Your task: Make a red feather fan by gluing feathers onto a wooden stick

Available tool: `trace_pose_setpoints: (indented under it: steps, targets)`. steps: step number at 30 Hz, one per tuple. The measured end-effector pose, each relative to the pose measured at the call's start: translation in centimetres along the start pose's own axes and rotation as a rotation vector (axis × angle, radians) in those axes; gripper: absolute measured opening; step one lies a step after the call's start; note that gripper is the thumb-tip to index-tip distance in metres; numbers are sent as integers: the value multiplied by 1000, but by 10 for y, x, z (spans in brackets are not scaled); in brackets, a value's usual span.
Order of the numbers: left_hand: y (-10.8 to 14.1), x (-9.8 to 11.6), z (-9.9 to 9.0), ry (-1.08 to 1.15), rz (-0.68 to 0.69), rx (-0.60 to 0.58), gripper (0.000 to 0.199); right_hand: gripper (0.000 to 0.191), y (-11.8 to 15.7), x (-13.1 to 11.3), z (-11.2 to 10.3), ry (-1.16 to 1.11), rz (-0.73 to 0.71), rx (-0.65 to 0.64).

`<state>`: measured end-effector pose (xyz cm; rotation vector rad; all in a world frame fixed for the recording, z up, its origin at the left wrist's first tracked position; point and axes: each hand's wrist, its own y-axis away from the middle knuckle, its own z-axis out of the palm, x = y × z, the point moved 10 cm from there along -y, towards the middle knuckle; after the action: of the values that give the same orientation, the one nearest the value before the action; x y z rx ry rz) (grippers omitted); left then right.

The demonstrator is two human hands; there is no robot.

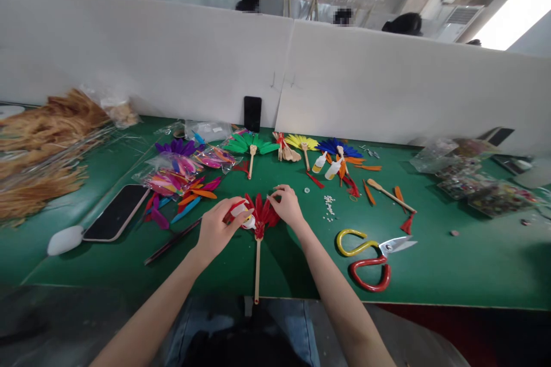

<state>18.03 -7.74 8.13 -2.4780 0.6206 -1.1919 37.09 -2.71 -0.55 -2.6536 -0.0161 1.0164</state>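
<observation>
In front of me a red feather fan (259,226) lies on the table, its thin wooden handle pointing toward me. My left hand (218,226) is closed around a small white glue bottle (246,217) with a yellowish label, tipped with its nozzle close to the base of the red feathers. On the fan's other side, my right hand (287,205) is closed in a pinch at the edge of a red feather; the fingers partly hide what they grip. Small white beads (329,206) lie loose to the right of that hand.
Scissors (379,258) with yellow and red handles lie at right. Behind stand green (252,144), yellow (303,142) and blue (338,147) feather fans and two glue bottles (319,162). Loose feathers (189,200), a phone (116,212) and raffia bundles (51,132) lie left.
</observation>
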Motion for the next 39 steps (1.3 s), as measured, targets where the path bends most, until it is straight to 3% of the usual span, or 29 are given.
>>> trace_pose_setpoints:
  steps: [4, 8, 15, 19, 22, 24, 28, 32, 35, 39]
  targets:
    - [-5, 6, 1, -1, 27, -7, 30, 14, 1, 0, -9, -28, -12, 32]
    - [-12, 14, 5, -30, 57, -47, 33, 16, 10, 0, -32, -78, -37, 99]
    - [-13, 24, 26, -75, 145, -182, 31, 17, 70, -7, -71, -216, -58, 281]
    - [-11, 32, 32, -73, 193, -219, 31, 23, 85, -28, -61, -329, -90, 96]
    - [-12, 40, 39, -77, 200, -265, 32, 42, 83, -46, -45, -430, -73, -93]
    - [-12, 45, 42, -72, 201, -290, 31, 45, 79, -56, -37, -477, -59, -148]
    - [-12, 51, 40, -43, 192, -271, 37, 28, 73, -68, -32, -513, -57, -154]
    - [-4, 38, 22, -20, 108, -151, 45, 28, 75, -56, -37, -593, 38, -93]
    - [19, 21, 14, 11, 38, -105, 31, 32, 81, -42, -40, -657, 117, -51]
    - [67, 18, 27, 4, 91, -187, 29, 30, 86, -35, -37, -753, 143, -22]
